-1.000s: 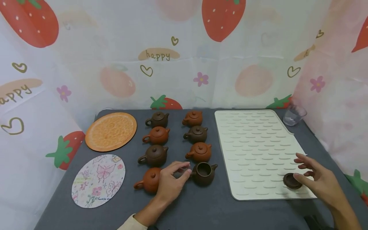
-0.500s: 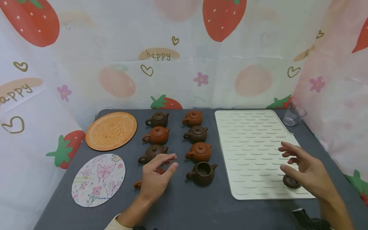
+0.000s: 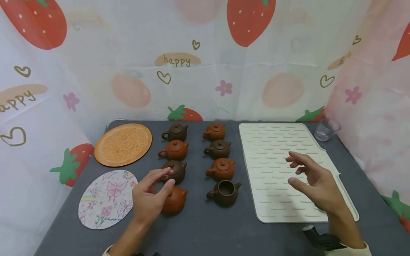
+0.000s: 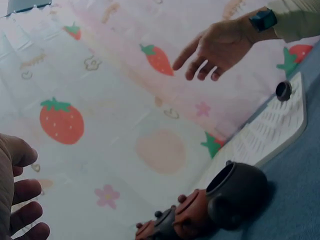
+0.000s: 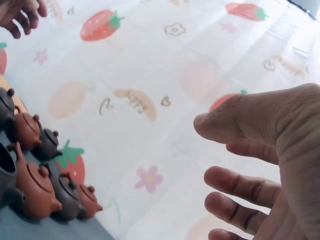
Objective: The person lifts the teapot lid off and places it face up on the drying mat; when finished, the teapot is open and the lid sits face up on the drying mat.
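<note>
Left hand (image 3: 148,197) released, holding nothing, at lower left of centre, fingers loosely bent; right hand (image 3: 315,183) likewise released, at lower right, thumb apart from the fingers. Beneath the right hand, a white ribbed tray (image 3: 272,153); at left of the frame, an orange mat (image 3: 123,145) above a butterfly-print mat (image 3: 105,199); around the centre, five lidded teapots (image 3: 219,148), dark or reddish, in two columns. Partly blocked by the left hand, a front reddish teapot (image 3: 175,202) and a dark-brown teapot (image 3: 178,175) just behind it. At right, past the tray, a clear cup (image 3: 326,129). Just below centre, at the near end of the right column, a lidless dark teapot (image 3: 226,201): rounded, matte, mouth upward, handle leftward, spout rightward. Hidden by the right hand in the head view but visible at upper right of the left wrist view, a small dark lid (image 4: 283,91) on the tray. Behind, white cloth (image 3: 137,35) printed with strawberries, hearts and flowers; underneath, a dark grey tabletop (image 3: 198,234).
</note>
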Demonstrator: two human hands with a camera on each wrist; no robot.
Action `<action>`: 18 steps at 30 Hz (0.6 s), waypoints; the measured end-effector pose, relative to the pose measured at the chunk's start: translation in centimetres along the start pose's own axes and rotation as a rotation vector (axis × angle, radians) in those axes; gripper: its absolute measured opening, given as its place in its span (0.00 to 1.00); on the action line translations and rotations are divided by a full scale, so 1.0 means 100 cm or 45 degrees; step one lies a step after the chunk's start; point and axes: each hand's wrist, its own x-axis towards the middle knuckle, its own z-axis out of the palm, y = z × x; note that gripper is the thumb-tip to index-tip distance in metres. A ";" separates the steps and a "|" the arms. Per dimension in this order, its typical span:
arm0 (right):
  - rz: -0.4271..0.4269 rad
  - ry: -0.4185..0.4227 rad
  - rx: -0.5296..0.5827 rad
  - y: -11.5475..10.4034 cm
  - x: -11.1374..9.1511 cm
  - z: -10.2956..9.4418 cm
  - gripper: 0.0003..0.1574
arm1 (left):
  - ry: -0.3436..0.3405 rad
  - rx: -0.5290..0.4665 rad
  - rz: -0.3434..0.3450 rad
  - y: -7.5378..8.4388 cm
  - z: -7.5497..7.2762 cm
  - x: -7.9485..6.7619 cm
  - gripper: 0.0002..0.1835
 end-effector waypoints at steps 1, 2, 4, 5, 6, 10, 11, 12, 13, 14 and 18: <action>-0.017 -0.005 0.004 0.001 0.002 0.003 0.44 | 0.004 -0.007 -0.003 0.000 -0.003 -0.001 0.21; -0.033 -0.011 0.008 0.003 0.004 0.006 0.45 | 0.006 -0.012 -0.007 0.000 -0.006 -0.002 0.21; -0.065 -0.027 0.016 0.005 0.008 0.012 0.45 | 0.011 -0.019 -0.007 -0.001 -0.013 -0.003 0.21; -0.078 -0.035 0.014 0.006 0.009 0.014 0.46 | 0.013 -0.032 -0.004 -0.002 -0.016 -0.004 0.20; -0.092 -0.042 0.021 0.007 0.011 0.017 0.46 | 0.016 -0.051 -0.003 -0.003 -0.019 -0.005 0.20; -0.126 -0.069 0.022 0.010 0.018 0.027 0.46 | 0.022 -0.103 -0.006 -0.010 -0.034 -0.012 0.19; -0.128 -0.076 0.023 0.011 0.020 0.030 0.45 | 0.021 -0.106 -0.020 -0.011 -0.039 -0.015 0.20; -0.129 -0.082 0.027 0.011 0.021 0.032 0.45 | 0.019 -0.095 -0.044 -0.013 -0.043 -0.017 0.20; -0.127 -0.086 0.028 0.011 0.022 0.034 0.45 | 0.018 -0.080 -0.077 -0.015 -0.047 -0.020 0.21; -0.125 -0.089 0.029 0.011 0.023 0.036 0.45 | 0.018 -0.057 -0.117 -0.016 -0.051 -0.023 0.22; -0.112 -0.109 0.017 0.011 0.026 0.043 0.44 | 0.020 0.065 -0.334 -0.022 -0.063 -0.035 0.23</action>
